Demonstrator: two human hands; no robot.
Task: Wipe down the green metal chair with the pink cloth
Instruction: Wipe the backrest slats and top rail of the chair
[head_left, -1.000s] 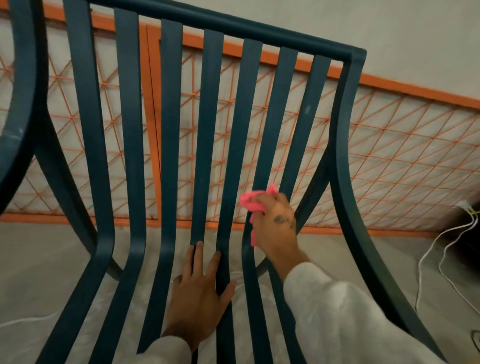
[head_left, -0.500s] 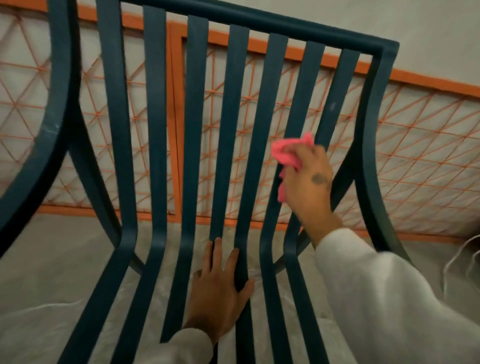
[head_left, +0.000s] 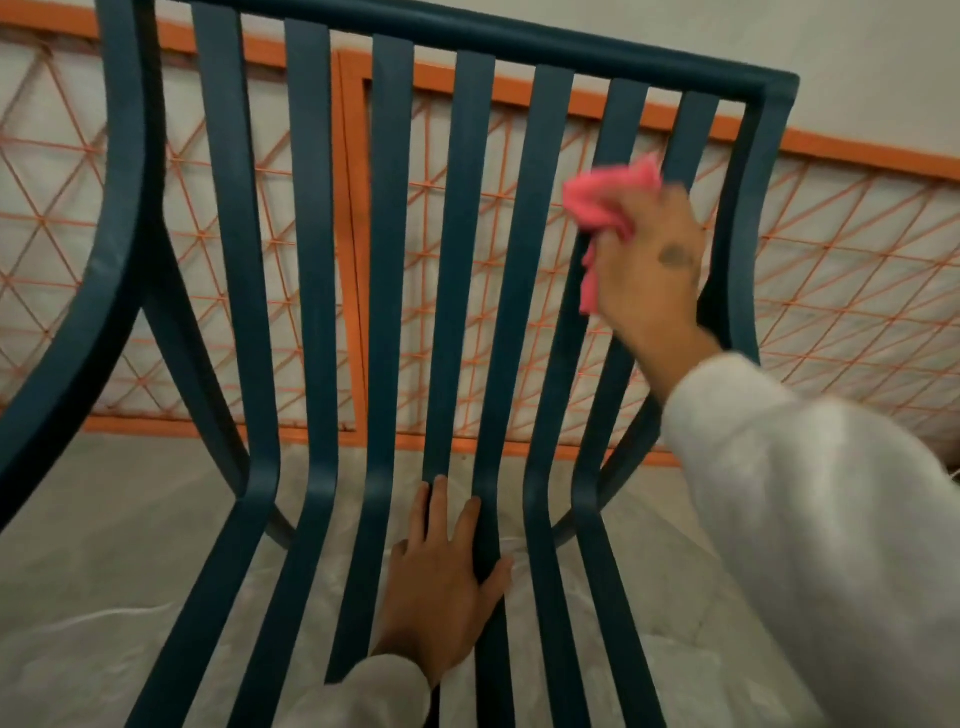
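Cloth (head_left: 605, 200) is the soft part here: pink, thin and crumpled, it bunches easily and is best held as a wad. The right hand (head_left: 649, 270) has it so, fingers curled round it, pressing it to a slat high on the right side of the back of the chair (head_left: 387, 260). That chair stands right before the person. It is dark green painted metal, stiff and likely heavy enough to stay put, its flat smooth slats curving from back into seat. The left hand (head_left: 441, 587) lies flat on the seat slats, fingers straight, bracing. Blur hides whether the cloth wraps the slat's edge. Behind stands an orange lattice fence (head_left: 883, 157).
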